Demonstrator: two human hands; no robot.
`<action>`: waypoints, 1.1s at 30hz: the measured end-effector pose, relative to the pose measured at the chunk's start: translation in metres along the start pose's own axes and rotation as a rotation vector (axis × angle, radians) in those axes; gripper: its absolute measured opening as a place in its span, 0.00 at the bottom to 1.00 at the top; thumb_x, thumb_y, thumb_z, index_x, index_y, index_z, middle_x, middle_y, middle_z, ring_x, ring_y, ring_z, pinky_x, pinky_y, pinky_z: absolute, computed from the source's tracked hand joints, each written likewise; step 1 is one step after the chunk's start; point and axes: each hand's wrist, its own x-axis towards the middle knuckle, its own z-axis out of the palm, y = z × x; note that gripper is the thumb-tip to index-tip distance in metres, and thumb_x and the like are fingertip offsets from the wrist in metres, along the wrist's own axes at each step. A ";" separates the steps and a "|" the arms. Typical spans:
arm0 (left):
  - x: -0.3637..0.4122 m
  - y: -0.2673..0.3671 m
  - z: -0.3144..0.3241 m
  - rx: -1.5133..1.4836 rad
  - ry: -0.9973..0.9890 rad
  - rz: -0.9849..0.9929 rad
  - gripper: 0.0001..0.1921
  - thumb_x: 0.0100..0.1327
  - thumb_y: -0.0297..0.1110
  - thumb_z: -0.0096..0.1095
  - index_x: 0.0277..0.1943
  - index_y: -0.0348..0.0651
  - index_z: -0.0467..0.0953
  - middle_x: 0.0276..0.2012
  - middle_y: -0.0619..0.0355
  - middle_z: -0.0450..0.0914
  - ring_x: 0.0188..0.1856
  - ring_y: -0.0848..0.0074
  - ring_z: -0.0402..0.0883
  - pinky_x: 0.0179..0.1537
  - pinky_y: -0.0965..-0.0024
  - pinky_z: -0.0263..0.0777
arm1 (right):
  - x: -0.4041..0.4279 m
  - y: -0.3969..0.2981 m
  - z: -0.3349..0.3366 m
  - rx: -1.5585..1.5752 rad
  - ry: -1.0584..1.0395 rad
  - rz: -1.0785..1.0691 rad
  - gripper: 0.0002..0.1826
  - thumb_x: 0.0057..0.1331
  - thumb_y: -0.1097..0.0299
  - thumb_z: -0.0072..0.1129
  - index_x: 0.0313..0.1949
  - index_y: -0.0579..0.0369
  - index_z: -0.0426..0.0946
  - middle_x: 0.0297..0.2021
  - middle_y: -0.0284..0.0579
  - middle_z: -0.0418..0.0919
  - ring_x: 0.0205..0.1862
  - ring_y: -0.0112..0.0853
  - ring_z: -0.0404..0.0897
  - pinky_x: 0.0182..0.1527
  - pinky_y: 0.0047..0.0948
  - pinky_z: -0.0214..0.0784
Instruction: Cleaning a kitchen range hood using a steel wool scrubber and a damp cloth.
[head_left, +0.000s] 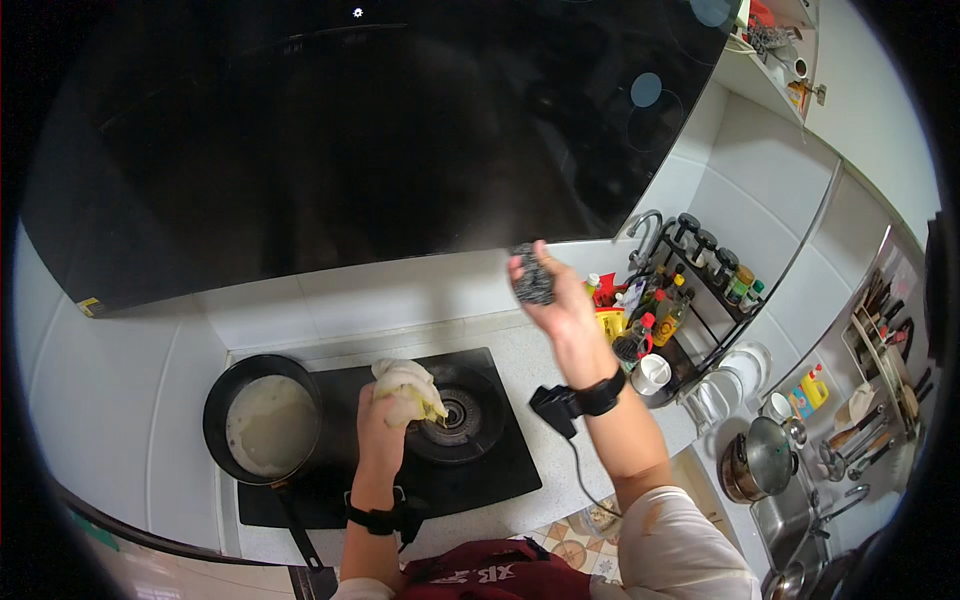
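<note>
My left hand is closed around a crumpled whitish and yellow cloth, above the black gas cooktop and just left of its right burner. My right hand is raised in front of the wall, below the range hood, with its fingers around a dark grey mesh scouring pad. A black frying pan with cloudy whitish liquid in it sits at the left of the cooktop, its handle pointing towards me.
A large black range hood hangs over the back. Bottles and a spice rack stand in the right corner. Further right are plates, a lidded pot and a sink. A cable hangs from my right wristband.
</note>
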 end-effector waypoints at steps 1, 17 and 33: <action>0.001 -0.002 -0.003 -0.002 0.000 -0.001 0.12 0.59 0.25 0.45 0.46 0.35 0.63 0.42 0.54 0.69 0.44 0.75 0.71 0.47 0.73 0.67 | -0.001 -0.011 -0.001 0.059 0.031 0.003 0.09 0.64 0.67 0.50 0.38 0.59 0.66 0.32 0.50 0.71 0.31 0.36 0.74 0.31 0.28 0.73; 0.009 -0.006 0.007 0.029 0.006 0.028 0.13 0.58 0.24 0.44 0.47 0.34 0.63 0.43 0.52 0.69 0.47 0.71 0.72 0.49 0.70 0.68 | -0.004 -0.020 -0.010 0.059 0.078 -0.086 0.08 0.63 0.68 0.52 0.37 0.58 0.66 0.33 0.49 0.71 0.32 0.36 0.74 0.31 0.27 0.73; 0.014 -0.013 -0.003 0.377 -0.040 0.221 0.13 0.58 0.26 0.44 0.47 0.35 0.62 0.42 0.52 0.69 0.46 0.71 0.71 0.48 0.70 0.67 | -0.003 0.035 0.015 -0.042 -0.124 0.024 0.08 0.63 0.67 0.52 0.37 0.56 0.65 0.32 0.46 0.70 0.31 0.35 0.74 0.32 0.28 0.71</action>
